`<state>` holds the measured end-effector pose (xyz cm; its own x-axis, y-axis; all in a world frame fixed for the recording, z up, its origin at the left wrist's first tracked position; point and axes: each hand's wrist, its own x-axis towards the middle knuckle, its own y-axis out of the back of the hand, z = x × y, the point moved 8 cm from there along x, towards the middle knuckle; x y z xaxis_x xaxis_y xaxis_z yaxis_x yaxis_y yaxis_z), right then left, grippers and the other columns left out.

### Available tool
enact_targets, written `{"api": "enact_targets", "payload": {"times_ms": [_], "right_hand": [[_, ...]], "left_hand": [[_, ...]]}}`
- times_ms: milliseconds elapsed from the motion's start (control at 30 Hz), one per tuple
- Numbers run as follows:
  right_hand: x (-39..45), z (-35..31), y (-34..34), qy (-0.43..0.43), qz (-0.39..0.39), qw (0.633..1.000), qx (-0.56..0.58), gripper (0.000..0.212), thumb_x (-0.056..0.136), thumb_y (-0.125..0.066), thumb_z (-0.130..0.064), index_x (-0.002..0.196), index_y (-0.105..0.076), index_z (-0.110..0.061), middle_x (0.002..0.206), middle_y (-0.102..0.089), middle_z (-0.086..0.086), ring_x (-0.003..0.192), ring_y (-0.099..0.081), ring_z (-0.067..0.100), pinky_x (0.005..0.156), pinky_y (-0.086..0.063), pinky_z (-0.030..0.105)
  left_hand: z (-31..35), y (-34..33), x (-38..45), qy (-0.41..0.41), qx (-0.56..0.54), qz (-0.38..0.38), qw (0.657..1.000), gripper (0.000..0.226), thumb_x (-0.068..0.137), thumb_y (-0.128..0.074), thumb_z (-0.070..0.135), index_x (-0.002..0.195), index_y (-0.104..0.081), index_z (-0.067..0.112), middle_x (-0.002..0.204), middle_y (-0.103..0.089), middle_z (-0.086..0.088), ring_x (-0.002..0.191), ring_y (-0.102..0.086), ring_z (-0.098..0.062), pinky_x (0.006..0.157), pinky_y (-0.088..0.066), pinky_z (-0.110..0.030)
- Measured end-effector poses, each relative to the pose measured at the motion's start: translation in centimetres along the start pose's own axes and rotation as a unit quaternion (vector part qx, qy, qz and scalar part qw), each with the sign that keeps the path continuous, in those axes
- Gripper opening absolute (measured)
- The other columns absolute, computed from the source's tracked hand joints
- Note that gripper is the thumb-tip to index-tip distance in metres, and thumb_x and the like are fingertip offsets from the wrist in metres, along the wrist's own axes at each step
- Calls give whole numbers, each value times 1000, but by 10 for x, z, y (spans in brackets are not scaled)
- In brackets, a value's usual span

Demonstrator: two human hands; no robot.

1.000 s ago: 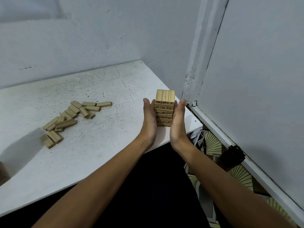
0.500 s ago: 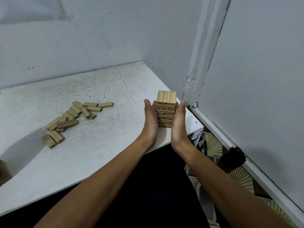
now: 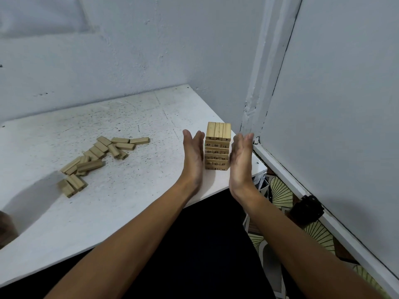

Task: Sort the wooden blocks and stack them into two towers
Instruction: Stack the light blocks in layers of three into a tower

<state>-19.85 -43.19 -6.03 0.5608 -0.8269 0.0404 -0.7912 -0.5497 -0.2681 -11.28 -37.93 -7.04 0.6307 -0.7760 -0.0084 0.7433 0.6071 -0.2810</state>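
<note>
Tall tower of numbered light-wood blocks (image 3: 218, 145) stands near right front corner of speckled white tabletop (image 3: 133, 190). Left hand (image 3: 192, 157) and right hand (image 3: 240, 160) flank it, fingers straight, flat, grasping nothing. Risk: palm nudge topples tower off nearby edge. Loose pile of pale wooden blocks (image 3: 97, 157) well apart, left. Grey-white walls (image 3: 129, 50) form corner.

Left hand (image 3: 193, 155) and right hand (image 3: 240, 160) flat, upright, palms facing, forearms extended
</note>
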Motion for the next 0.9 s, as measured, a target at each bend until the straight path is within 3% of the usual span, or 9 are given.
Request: {"api": "enact_targets", "payload": {"times_ms": [100,200,267,333,400,467,633,800,900], "right_hand": [[4,-4,5,-6,2,1000,20,61,101,-8,-50,151,-25,-20,156,-31,-7,136,-34,-1,67,-37,-7],[8,-7,-1,-15,-7,1000,13,66,99,-9,-53,154,-17,-17,159,-23,-2,128,-35,-2,65,-39,-6],[11,-9,-7,-16,-26,1000,-1,76,94,-12,-62,153,-23,-17,152,-38,-1,109,-49,-8,64,-43,-2],[11,-10,-7,-11,-28,999,-18,71,94,-12,-63,141,-42,-19,122,-61,-11,86,-61,-13,61,-46,4],[9,-15,-11,-10,-40,999,-9,59,101,-7,-50,108,-58,-21,79,-68,-24,68,-63,-14,58,-46,4],[6,-19,-14,-6,-35,999,-7,58,103,-5,-45,82,-53,-21,57,-62,-29,61,-61,-15,56,-45,3],[8,-12,-17,-20,-37,999,-9,67,101,-10,-54,77,-66,-25,72,-72,-14,73,-68,-1,67,-52,18],[6,-13,-17,-18,-37,999,17,63,102,-10,-49,72,-57,-20,61,-67,-20,63,-65,-6,60,-51,10],[6,-13,-18,-18,-36,999,23,65,102,-12,-51,70,-60,-21,65,-69,-17,66,-66,-4,64,-52,13]], "left_hand": [[6,6,4,-1,0,24,1000,82,93,-2,67,152,-27,15,157,-32,-1,144,-30,-12,120,-19,-37],[13,0,4,7,4,28,1000,76,97,0,61,152,-27,17,157,-33,1,142,-33,-12,115,-24,-32],[16,-4,4,14,10,28,999,76,96,0,62,152,-28,18,156,-35,0,141,-34,-14,107,-27,-30],[17,-7,4,23,13,27,999,76,96,1,62,152,-29,19,155,-36,0,140,-37,-15,100,-28,-29],[18,-9,3,27,15,27,999,76,97,1,62,152,-29,19,154,-38,0,139,-38,-15,97,-28,-28],[20,-11,2,27,19,26,999,75,97,0,62,151,-30,19,153,-40,0,134,-42,-14,94,-31,-25],[25,-14,1,14,19,24,999,72,98,-2,61,144,-39,21,109,-64,10,96,-60,2,81,-43,-20],[27,-15,0,1,39,29,999,70,99,-1,58,143,-41,21,93,-65,16,79,-63,10,72,-45,-13],[27,-17,0,4,49,22,999,60,100,-2,56,103,-55,29,77,-69,18,72,-66,7,64,-49,-10]]}}
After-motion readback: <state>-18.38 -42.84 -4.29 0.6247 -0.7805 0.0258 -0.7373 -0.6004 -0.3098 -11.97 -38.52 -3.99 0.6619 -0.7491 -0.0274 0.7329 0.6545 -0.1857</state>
